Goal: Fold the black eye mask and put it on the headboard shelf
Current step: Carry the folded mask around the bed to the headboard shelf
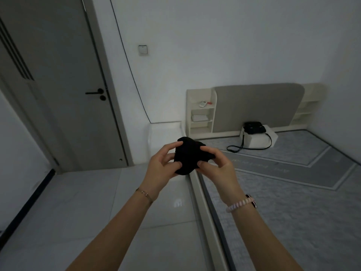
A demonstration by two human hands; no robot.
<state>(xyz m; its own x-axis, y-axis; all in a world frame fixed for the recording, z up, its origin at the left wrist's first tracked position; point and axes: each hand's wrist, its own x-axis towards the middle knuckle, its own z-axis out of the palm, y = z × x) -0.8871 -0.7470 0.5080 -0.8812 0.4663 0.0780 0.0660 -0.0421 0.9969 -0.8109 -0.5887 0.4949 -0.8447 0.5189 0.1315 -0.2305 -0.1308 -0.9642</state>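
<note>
Both hands are up in mid-air, and between them sits the black eye mask (185, 155), bunched into a dark, rounded lump. The left hand (160, 165) grips the mask's left side, thumb low against the fabric and fingers curled over the top edge; the right hand (216, 163) clamps the mask's right side, fingertips pressed into the cloth. So both hands are closed on the mask, close together with only the fabric between them. How neatly it is folded cannot be told, as the cloth shows no detail. A thin bracelet (145, 195) rings the left wrist, a pale coiled band (241, 204) the right. Beyond the mask and to its right stands the grey padded headboard (257, 108), and the cream headboard shelf (201, 112) sits on the headboard's left flank, well apart from the mask, with a small white item on its upper level and something flat and white on the level below. At the foot of the headboard a black bag (254, 127) rests on a white box (259, 139), its strap trailing onto the grey bed cover (293, 192). Left of the mask there is a grey door (64, 85) with a black handle, and glossy pale floor tiles (97, 212) lie below the forearms.
</note>
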